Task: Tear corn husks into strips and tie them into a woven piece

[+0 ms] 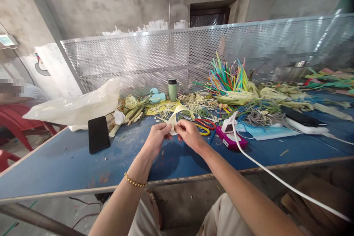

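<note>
Both hands meet above the blue table, pinching a pale corn husk strip (179, 110) between them. My left hand (157, 135) has its thumb and fingers closed on the strip's lower left part. Opposite it, my right hand (190, 133) grips the same strip with bent fingers. The strip's free end curls upward and over to the right. Just past my right hand lie red-handled scissors (206, 123) and a yellow-handled pair (204, 131). What the fingertips cover of the strip is hidden.
A black phone (99, 134) lies at left. A green bottle (172, 90) stands behind husk scraps. At right are a purple power strip (231, 138) with a white cable, a blue face mask (268, 131), and colourful pipe cleaners (228, 75). A perforated metal screen (138, 59) borders the back.
</note>
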`<state>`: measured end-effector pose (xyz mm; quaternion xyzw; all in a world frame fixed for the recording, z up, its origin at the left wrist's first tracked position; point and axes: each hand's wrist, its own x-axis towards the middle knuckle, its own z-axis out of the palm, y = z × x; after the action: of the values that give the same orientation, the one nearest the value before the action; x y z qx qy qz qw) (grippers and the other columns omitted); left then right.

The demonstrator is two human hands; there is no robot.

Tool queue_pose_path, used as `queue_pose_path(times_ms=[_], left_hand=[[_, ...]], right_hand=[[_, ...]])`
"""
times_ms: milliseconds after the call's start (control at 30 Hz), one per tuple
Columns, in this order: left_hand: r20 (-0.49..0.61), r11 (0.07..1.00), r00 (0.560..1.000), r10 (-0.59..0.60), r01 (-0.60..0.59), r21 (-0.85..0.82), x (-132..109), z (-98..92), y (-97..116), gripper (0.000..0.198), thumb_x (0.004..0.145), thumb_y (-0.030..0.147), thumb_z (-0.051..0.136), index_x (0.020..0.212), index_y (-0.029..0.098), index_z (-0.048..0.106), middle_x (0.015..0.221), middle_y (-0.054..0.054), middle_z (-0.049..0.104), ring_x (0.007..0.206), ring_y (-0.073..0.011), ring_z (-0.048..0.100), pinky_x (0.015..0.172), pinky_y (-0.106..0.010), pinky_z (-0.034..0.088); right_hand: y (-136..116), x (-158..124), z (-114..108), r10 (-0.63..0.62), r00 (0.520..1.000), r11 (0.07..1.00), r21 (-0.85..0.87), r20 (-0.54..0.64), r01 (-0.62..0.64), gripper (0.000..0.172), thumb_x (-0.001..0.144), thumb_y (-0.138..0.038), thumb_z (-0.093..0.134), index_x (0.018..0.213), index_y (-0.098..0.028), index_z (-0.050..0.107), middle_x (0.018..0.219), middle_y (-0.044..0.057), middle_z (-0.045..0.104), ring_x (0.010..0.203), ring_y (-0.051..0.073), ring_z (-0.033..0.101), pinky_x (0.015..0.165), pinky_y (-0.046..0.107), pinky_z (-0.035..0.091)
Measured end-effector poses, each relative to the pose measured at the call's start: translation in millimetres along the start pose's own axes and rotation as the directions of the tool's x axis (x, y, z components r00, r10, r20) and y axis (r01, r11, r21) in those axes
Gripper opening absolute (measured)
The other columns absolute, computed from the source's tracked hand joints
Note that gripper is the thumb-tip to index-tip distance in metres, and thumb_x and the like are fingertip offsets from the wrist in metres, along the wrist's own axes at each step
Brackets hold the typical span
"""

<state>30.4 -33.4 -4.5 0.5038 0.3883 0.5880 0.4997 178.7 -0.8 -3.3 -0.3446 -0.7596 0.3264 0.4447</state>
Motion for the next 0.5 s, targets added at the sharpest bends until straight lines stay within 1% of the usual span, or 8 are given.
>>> queue_pose_path(times_ms=[100, 167, 267, 333, 367, 433, 500], left_hand=[[0.037, 0.997, 0.999, -0.033, 0.035, -0.072, -1.0, 0.0, 0.7, 0.029, 0.068, 0.038, 0.075, 0.067, 0.01, 0.065, 0.058, -0.003, 0.058, 0.05, -0.0102, 0.05, 0.051, -0.023, 0.035], [0.042, 0.996, 0.998, -0.051, 0.054, -0.065, -1.7, 0.0, 1.3, 0.029, 0.068, 0.038, 0.075, 0.066, 0.011, 0.065, 0.057, -0.003, 0.058, 0.049, -0.0103, 0.05, 0.05, -0.023, 0.034], [0.029, 0.998, 0.999, -0.032, 0.031, 0.05, -2.2, 0.6, 1.8, 0.03, 0.071, 0.039, 0.072, 0.061, 0.012, 0.063, 0.052, -0.002, 0.056, 0.047, -0.0098, 0.047, 0.049, -0.023, 0.032], [0.03, 0.993, 1.0, -0.003, -0.001, 0.121, -2.9, 1.5, 3.0, 0.032, 0.072, 0.039, 0.072, 0.059, 0.012, 0.062, 0.05, -0.002, 0.055, 0.047, -0.0096, 0.046, 0.049, -0.024, 0.031], [0.047, 0.992, 0.999, 0.003, -0.009, 0.123, -3.6, 2.2, 4.3, 0.032, 0.072, 0.039, 0.072, 0.059, 0.012, 0.062, 0.051, -0.002, 0.055, 0.048, -0.0098, 0.046, 0.05, -0.024, 0.031], [0.105, 0.999, 0.994, 0.003, -0.007, 0.033, -6.2, 3.6, 8.7, 0.03, 0.071, 0.039, 0.075, 0.062, 0.012, 0.064, 0.056, -0.002, 0.057, 0.051, -0.01, 0.047, 0.053, -0.024, 0.033], [0.19, 0.99, 0.981, 0.035, -0.009, -0.139, -9.9, 4.6, 15.7, 0.029, 0.068, 0.038, 0.078, 0.064, 0.013, 0.065, 0.06, -0.002, 0.057, 0.055, -0.0103, 0.047, 0.055, -0.025, 0.035]], right_hand=[[-0.6, -0.1, 0.6, 0.013, 1.0, 1.0, -0.024, -0.014, -0.013, 0.021, 0.083, -0.027, 0.052, 0.064, -0.019, 0.05, 0.047, -0.003, 0.052, 0.043, 0.012, 0.05, 0.046, 0.023, 0.039], [0.0, 0.0, 1.6, -0.003, 1.0, 0.999, -0.041, -0.004, 0.003, 0.018, 0.082, -0.024, 0.051, 0.065, -0.019, 0.05, 0.05, -0.003, 0.053, 0.044, 0.012, 0.052, 0.047, 0.022, 0.039], [2.0, -0.2, 3.3, -0.037, 0.999, 0.999, -0.038, -0.015, 0.037, 0.014, 0.082, -0.023, 0.05, 0.068, -0.019, 0.051, 0.057, -0.002, 0.056, 0.048, 0.012, 0.054, 0.048, 0.022, 0.039], [4.0, -0.4, 3.8, -0.021, 0.999, 0.999, -0.042, -0.041, 0.019, 0.017, 0.083, -0.026, 0.05, 0.068, -0.02, 0.051, 0.058, -0.001, 0.056, 0.049, 0.012, 0.054, 0.048, 0.022, 0.04], [5.1, -0.3, 3.5, 0.002, 0.998, 0.999, -0.05, -0.058, -0.005, 0.02, 0.084, -0.028, 0.05, 0.067, -0.02, 0.051, 0.056, -0.001, 0.055, 0.048, 0.012, 0.053, 0.048, 0.023, 0.039], [7.3, 0.4, 2.2, 0.04, 0.995, 0.997, -0.064, -0.096, -0.047, 0.023, 0.085, -0.031, 0.052, 0.065, -0.019, 0.053, 0.05, -0.001, 0.053, 0.045, 0.012, 0.05, 0.047, 0.023, 0.037], [9.1, 2.2, 0.1, 0.069, 0.987, 0.995, -0.064, -0.143, -0.079, 0.021, 0.083, -0.028, 0.054, 0.064, -0.019, 0.054, 0.046, -0.002, 0.05, 0.042, 0.011, 0.047, 0.044, 0.022, 0.035]])
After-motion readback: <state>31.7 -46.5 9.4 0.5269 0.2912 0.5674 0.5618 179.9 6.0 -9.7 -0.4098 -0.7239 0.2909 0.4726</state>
